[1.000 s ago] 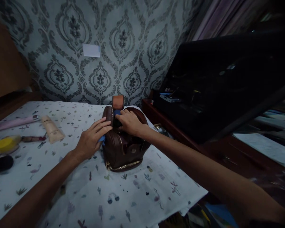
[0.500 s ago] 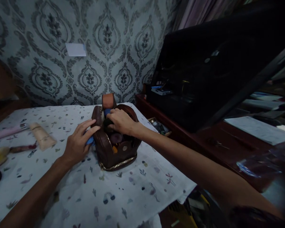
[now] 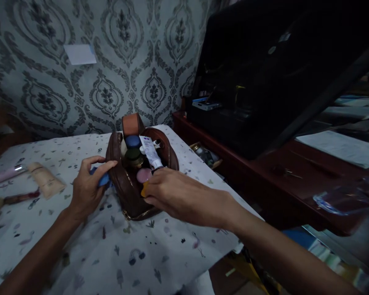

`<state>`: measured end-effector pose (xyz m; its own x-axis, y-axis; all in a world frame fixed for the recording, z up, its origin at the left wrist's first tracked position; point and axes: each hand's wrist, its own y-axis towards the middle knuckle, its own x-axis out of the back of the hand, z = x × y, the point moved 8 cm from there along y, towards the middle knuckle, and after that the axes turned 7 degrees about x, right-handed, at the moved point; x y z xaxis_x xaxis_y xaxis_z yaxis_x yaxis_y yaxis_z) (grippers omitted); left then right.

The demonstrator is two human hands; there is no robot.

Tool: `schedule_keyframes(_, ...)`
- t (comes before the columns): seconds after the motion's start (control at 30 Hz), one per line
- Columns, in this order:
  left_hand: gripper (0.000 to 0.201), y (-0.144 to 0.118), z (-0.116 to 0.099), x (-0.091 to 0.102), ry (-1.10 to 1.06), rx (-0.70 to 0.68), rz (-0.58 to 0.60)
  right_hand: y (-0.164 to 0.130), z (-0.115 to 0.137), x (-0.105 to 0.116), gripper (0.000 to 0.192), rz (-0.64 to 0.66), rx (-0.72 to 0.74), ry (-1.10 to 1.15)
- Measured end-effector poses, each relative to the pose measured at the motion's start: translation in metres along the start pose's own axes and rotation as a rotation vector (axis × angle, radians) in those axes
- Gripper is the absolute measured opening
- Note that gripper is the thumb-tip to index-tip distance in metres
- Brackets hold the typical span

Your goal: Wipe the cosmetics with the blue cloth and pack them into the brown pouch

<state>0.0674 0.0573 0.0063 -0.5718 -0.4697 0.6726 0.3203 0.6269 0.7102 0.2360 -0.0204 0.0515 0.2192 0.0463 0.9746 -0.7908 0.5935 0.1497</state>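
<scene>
A brown zippered bag (image 3: 118,180) stands unzipped on the patterned cloth. Inside it are a dark green jar (image 3: 134,156), a blue round lid (image 3: 133,141), a pink round item (image 3: 144,175) and a white tube (image 3: 150,151) leaning upright. My left hand (image 3: 90,180) steadies the bag's left side with the thumb on its rim, a crumpled blue cloth (image 3: 103,178) caught beneath its fingers. Over the bag's front edge, my right hand (image 3: 178,194) is closed, its fingertips by a small yellow item (image 3: 145,189). What those fingers grip is hidden.
On the left of the cloth lie a beige tube (image 3: 46,180), a pink tube-like item (image 3: 4,175) and a slim dark-red tube (image 3: 21,197). A large black panel (image 3: 258,82) leans over the reddish desk (image 3: 283,192) at right, where keys and papers (image 3: 341,147) lie.
My right hand has drawn back from inside the bag to its front edge, bringing the white tube and jar into view. My left hand stays on the bag's side. The view has shifted slightly.
</scene>
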Motion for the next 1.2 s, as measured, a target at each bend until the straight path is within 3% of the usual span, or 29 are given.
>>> schedule_keyframes(0.23, 0.047, 0.003, -0.007, 0.001, -0.057, -0.023, 0.030, -0.006, 0.007, -0.015, 0.013, -0.088, 0.004, -0.083)
schedule_keyframes(0.37, 0.052, -0.005, 0.001, -0.001, -0.071, -0.004, 0.057, -0.004, 0.007, -0.013, 0.012, -0.220, 0.003, -0.054)
schedule_keyframes(0.57, 0.047, -0.034, 0.067, -0.001, 0.178, 0.252, 0.221, 0.000, 0.009, -0.008, 0.021, -0.501, 0.075, -0.134)
schedule_keyframes(0.7, 0.043, -0.057, 0.122, 0.012, 0.412, 0.506, 0.301, 0.004, 0.010, -0.006, 0.013, -0.655, 0.055, -0.205)
schedule_keyframes(0.8, 0.044, -0.068, 0.151, 0.021, 0.486, 0.672, 0.314, 0.005, 0.015, -0.003, 0.008, -0.765, 0.029, -0.220)
schedule_keyframes(0.97, 0.043, -0.073, 0.170, 0.025, 0.490, 0.757, 0.304, 0.018, 0.039, -0.008, 0.009, -0.850, 0.113, -0.168)
schedule_keyframes(1.2, 0.032, -0.077, 0.183, 0.036, 0.465, 0.807, 0.323, 0.061, 0.071, -0.052, 0.014, -0.680, 0.309, -0.027)
